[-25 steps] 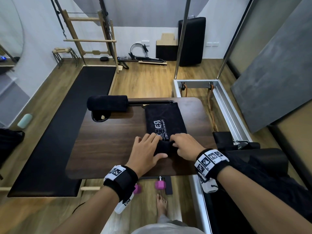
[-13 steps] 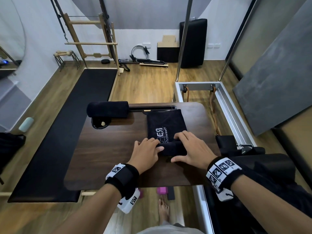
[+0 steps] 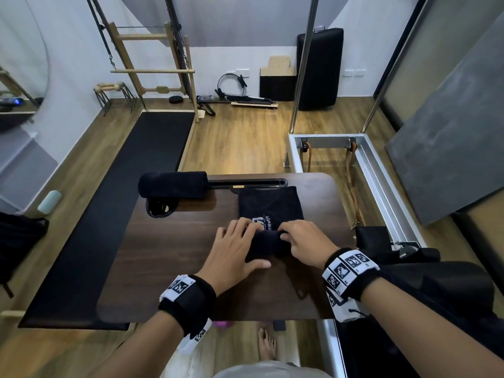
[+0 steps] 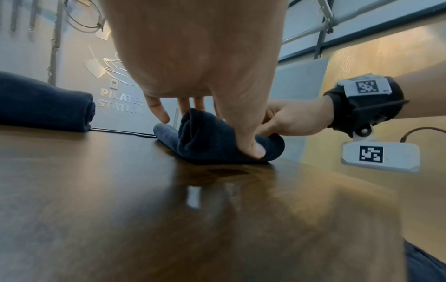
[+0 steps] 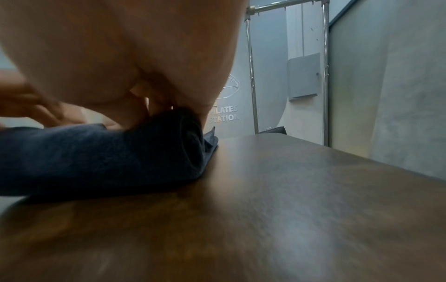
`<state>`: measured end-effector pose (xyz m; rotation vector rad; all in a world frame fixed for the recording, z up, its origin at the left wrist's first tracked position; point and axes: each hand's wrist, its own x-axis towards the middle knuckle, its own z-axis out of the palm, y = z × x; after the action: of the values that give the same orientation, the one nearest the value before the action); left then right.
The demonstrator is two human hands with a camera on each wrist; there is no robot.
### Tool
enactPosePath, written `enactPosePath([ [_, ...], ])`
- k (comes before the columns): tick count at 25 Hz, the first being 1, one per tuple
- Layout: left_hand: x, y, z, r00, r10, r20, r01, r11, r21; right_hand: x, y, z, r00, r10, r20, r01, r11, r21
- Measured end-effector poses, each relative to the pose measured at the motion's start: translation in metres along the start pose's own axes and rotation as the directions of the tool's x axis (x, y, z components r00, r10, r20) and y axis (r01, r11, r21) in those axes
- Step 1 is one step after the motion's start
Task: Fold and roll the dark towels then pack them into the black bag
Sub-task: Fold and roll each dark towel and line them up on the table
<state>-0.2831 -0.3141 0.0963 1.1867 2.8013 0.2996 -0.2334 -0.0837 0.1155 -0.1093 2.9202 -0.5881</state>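
Observation:
A dark towel [image 3: 270,207] with a white logo lies on the dark wooden table [image 3: 169,255]. Its near end is rolled into a thick tube [image 3: 266,242]. My left hand [image 3: 234,249] grips the tube's left end, thumb on the near side and fingers over the top. My right hand [image 3: 302,241] curls its fingers over the right end. The left wrist view shows the roll [image 4: 217,141] under my thumb, and the right wrist view shows its spiral end [image 5: 190,141]. A second, fully rolled towel [image 3: 173,184] rests at the table's far left corner.
A black slot and cup hole [image 3: 161,208] run along the table's far edge. A black bag-like bundle [image 3: 19,236] sits on the floor at the left, dark fabric [image 3: 436,282] at the right. A metal reformer frame [image 3: 381,173] stands right of the table.
Both hands have rolled the towel farther away from me, so the roll is thicker and the flat part shorter. The fingers, straight half a second ago, now curl over the roll.

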Motion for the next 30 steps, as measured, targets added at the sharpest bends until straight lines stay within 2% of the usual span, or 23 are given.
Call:
enactPosePath([
  [3,0.010,-0.007,-0.002,1.000,-0.006,0.003,0.006,0.997,-0.077,0.010,0.009,-0.001,0.999,0.040,0.029,-0.041,0.998,0.040],
  [5,0.015,-0.012,-0.004,0.999,-0.019,-0.028,0.014,0.987,-0.163,0.008,0.016,0.001,0.998,0.003,-0.056,0.006,0.987,0.161],
  [7,0.024,-0.017,-0.005,0.998,-0.039,-0.050,0.027,0.976,-0.217,0.004,0.022,0.001,0.986,-0.066,-0.152,0.095,0.976,0.194],
  [10,0.040,-0.024,-0.008,0.995,-0.100,0.025,0.103,0.950,-0.295,0.005,0.028,-0.001,0.977,-0.164,-0.136,0.172,0.984,0.053],
  [12,0.048,-0.027,-0.010,0.980,-0.158,0.121,0.191,0.920,-0.342,0.012,0.033,-0.004,0.979,-0.172,-0.113,0.180,0.982,0.065],
  [15,0.051,-0.030,-0.010,0.959,-0.220,0.180,0.280,0.840,-0.466,0.024,0.037,-0.009,0.990,-0.129,-0.056,0.138,0.972,0.192],
  [18,0.047,-0.028,-0.011,0.975,-0.189,0.119,0.223,0.799,-0.558,0.038,0.040,-0.014,0.998,-0.058,0.023,0.050,0.962,0.267],
  [20,0.047,-0.028,-0.010,0.979,-0.191,0.071,0.195,0.774,-0.602,0.045,0.041,-0.016,1.000,-0.003,0.028,-0.007,0.939,0.342],
  [22,0.049,-0.029,-0.006,0.966,-0.246,0.084,0.244,0.751,-0.613,0.048,0.042,-0.017,1.000,0.028,0.003,-0.027,0.911,0.411],
  [25,0.061,-0.033,-0.002,0.916,-0.369,0.159,0.385,0.690,-0.613,0.048,0.046,-0.017,0.995,0.055,-0.085,-0.009,0.884,0.467],
  [28,0.080,-0.039,0.001,0.879,-0.455,0.144,0.446,0.676,-0.586,0.043,0.054,-0.016,0.984,0.087,-0.153,0.017,0.818,0.575],
  [30,0.094,-0.039,0.000,0.854,-0.504,0.129,0.468,0.638,-0.612,0.042,0.057,-0.013,0.978,0.125,-0.170,0.003,0.798,0.603],
])
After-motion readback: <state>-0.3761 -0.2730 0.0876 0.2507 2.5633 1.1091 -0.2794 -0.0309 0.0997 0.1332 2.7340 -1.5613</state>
